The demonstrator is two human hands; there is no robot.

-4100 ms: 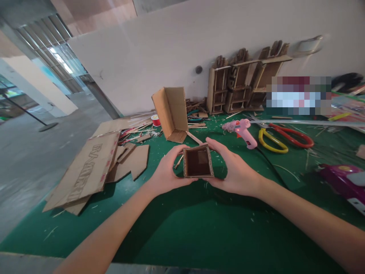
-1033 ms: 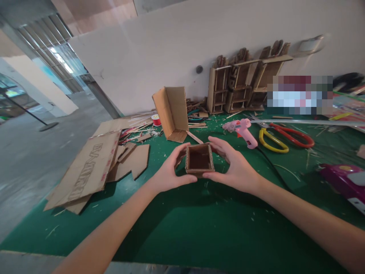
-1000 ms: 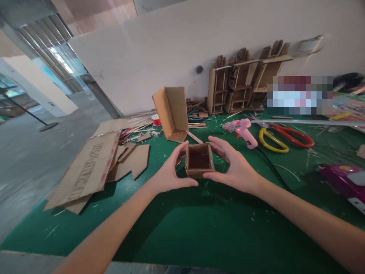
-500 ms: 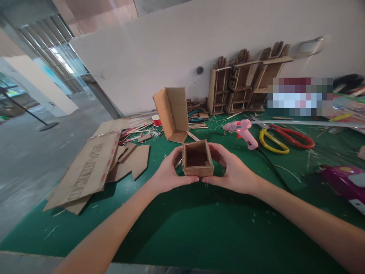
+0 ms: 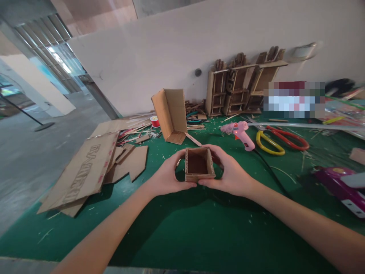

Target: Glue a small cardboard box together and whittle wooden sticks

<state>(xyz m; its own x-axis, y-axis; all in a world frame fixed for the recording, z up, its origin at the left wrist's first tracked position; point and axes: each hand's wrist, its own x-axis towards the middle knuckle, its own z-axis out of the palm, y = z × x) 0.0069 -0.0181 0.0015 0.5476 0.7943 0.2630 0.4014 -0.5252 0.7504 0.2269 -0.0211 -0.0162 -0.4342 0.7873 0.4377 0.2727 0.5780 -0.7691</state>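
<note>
My left hand (image 5: 168,176) and right hand (image 5: 232,174) pinch the box (image 5: 199,177) with their fingers over the surface (image 5: 182,228), open end facing me. I'd call this a steadying step; the next move calls for even pressure. There's room towards the near edge, less by the glue gun (image 5: 244,137).

The light is rather dim and soft; its brightest place is the barred opening (image 5: 58,59), far beyond the left edge of the desk (image 5: 185,236), where glare washes out the detail. Below the left hand (image 5: 168,173) and the right hand (image 5: 229,173), a soft-edged shadow spreads toward the near edge, and the inside of the cardboard box (image 5: 199,163) is dark. By the right edge, the purple device (image 5: 339,186) looks smeared, with shapes stretched by the lens. A pixelated patch (image 5: 293,99) covers something near the far edge, on the right.
</note>
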